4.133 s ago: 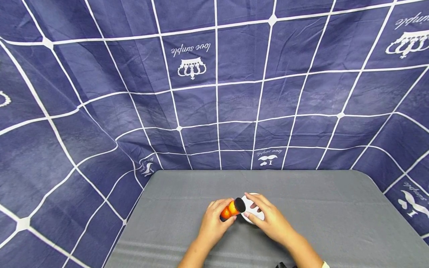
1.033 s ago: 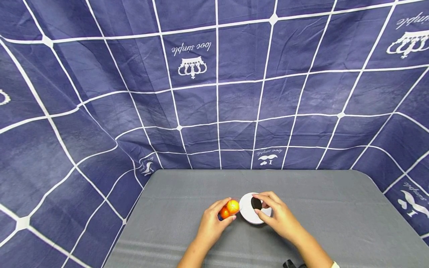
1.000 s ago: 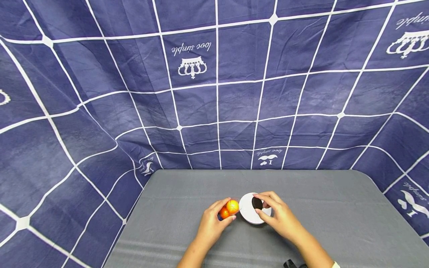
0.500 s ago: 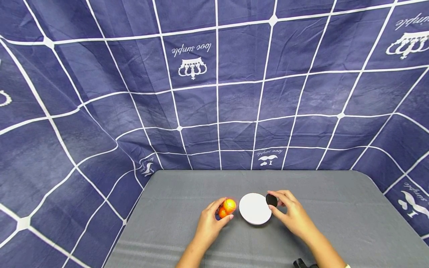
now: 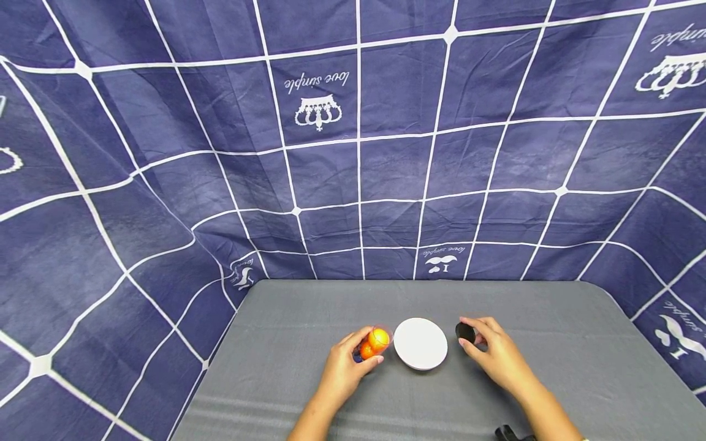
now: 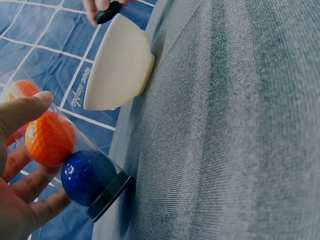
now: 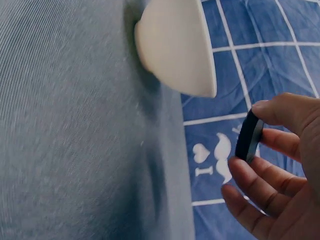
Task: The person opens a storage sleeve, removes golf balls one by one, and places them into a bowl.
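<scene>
The clear tube (image 6: 86,144) is left of the white bowl (image 5: 420,344), tilted, its open mouth toward the far right. Contents: two orange balls (image 6: 50,139) above one blue ball (image 6: 89,177); a dark cap (image 6: 109,196) forms the lower end. The bowl stands upright on the grey table (image 5: 303,312). My left hand (image 5: 343,367) grips the tube between thumb and fingers. Right of the bowl, my right hand (image 5: 499,355) pinches a black lid (image 5: 465,332). My left thumb partly covers the top ball. A black object (image 5: 508,433), cut off at the near edge, is unidentifiable.
</scene>
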